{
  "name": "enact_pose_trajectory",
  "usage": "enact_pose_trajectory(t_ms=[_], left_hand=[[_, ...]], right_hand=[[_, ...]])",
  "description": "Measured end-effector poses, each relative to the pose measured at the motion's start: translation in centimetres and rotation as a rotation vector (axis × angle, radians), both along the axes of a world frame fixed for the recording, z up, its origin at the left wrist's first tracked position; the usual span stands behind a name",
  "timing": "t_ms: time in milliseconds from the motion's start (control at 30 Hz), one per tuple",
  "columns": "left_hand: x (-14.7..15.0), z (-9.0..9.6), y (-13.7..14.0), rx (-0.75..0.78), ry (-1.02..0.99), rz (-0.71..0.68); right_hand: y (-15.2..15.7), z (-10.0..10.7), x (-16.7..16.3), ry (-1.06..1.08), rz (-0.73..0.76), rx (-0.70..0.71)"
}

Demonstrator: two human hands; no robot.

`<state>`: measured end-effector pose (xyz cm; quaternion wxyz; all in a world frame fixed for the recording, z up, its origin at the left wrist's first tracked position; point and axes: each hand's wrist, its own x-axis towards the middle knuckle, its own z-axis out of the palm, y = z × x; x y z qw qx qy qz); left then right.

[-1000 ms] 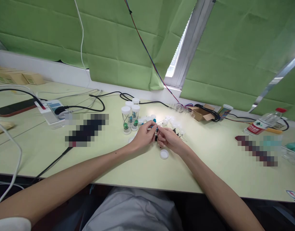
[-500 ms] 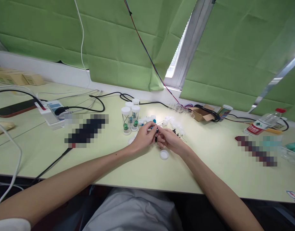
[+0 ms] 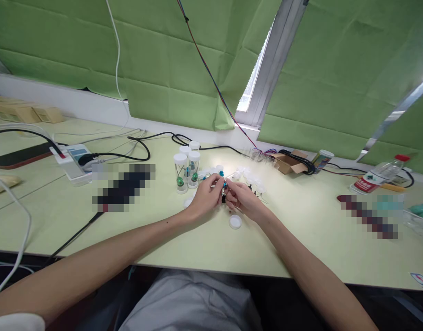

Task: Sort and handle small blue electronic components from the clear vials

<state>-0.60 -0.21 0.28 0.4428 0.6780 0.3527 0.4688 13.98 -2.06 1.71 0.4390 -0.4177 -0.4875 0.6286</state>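
Over the middle of the table, my left hand (image 3: 208, 193) and my right hand (image 3: 244, 197) meet at the fingertips. Both are closed on a small shiny blue piece (image 3: 225, 185); its exact kind is too small to make out. A little black part (image 3: 223, 198) shows just below it, between the hands. Left of my left hand stand several clear tubes with white caps (image 3: 181, 172), holding green and blue beads with thin wires. Below my right hand, a round white cap (image 3: 235, 222) lies on the table. Clear and white small pieces (image 3: 247, 177) are scattered behind my hands.
A power strip (image 3: 73, 161) with plugs and cables sits at the left, near a blurred dark object (image 3: 125, 187). At the back right are an open cardboard box (image 3: 290, 162), a printed can (image 3: 322, 161) and a red-capped bottle (image 3: 378, 174). Green blinds (image 3: 170, 69) hang behind.
My fingertips have shifted slightly, and more of the shiny blue piece shows between them. The arms and everything on the table stay in place.
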Motion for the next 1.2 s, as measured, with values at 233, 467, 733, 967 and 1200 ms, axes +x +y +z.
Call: enact_pose_trajectory(t_ms=[233,467,733,967,1200], left_hand=[[0.09,0.54,-0.32,-0.027,-0.044,-0.006],[0.07,0.81,-0.35,-0.053,-0.047,0.003],[0.05,0.62,-0.07,-0.028,-0.051,-0.024],[-0.01,0.69,-0.13,-0.025,-0.056,-0.03],[-0.06,0.43,-0.06,-0.026,-0.061,-0.03]], right_hand=[[0.25,-0.32,0.07,-0.016,-0.015,0.034],[0.29,-0.42,0.15,-0.017,-0.01,0.062],[0.19,-0.49,0.11,-0.02,0.004,0.042],[0.12,-0.27,0.14,-0.044,0.005,0.041],[0.26,-0.59,0.22,-0.081,-0.008,0.074]])
